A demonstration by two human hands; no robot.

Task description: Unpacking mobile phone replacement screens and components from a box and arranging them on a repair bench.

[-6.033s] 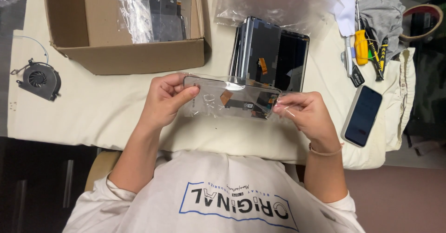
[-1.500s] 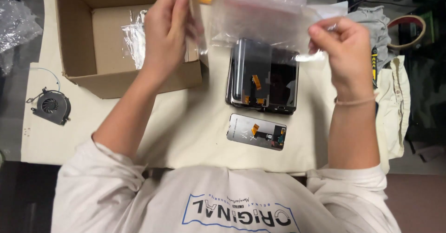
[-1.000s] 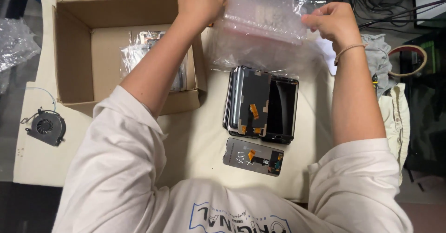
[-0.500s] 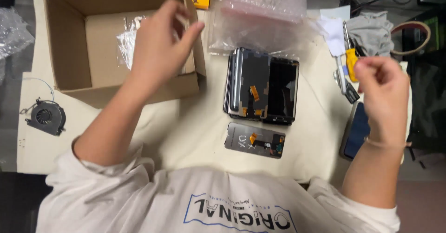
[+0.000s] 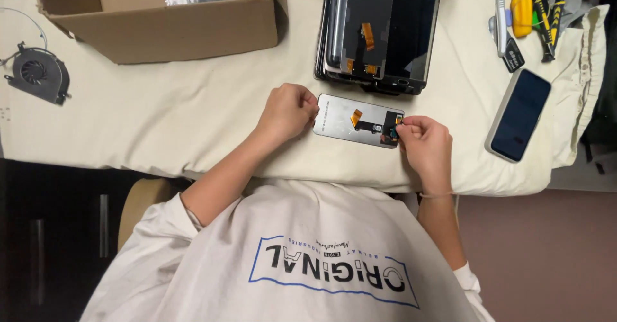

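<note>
Cloth-covered table, cardboard box cropped, hands pinching screen panel ends

A screen panel lies on the worktop between the left hand and right hand. Behind it sits a stack of panels. A cardboard box and fan lie left, a phone right.

1. The phone screen panel lay flat on the cloth-covered worktop, back side up: a silver-grey rectangle, lengthwise left to right.
2. It carried an orange flex cable and a dark connector patch near its right end.
</note>
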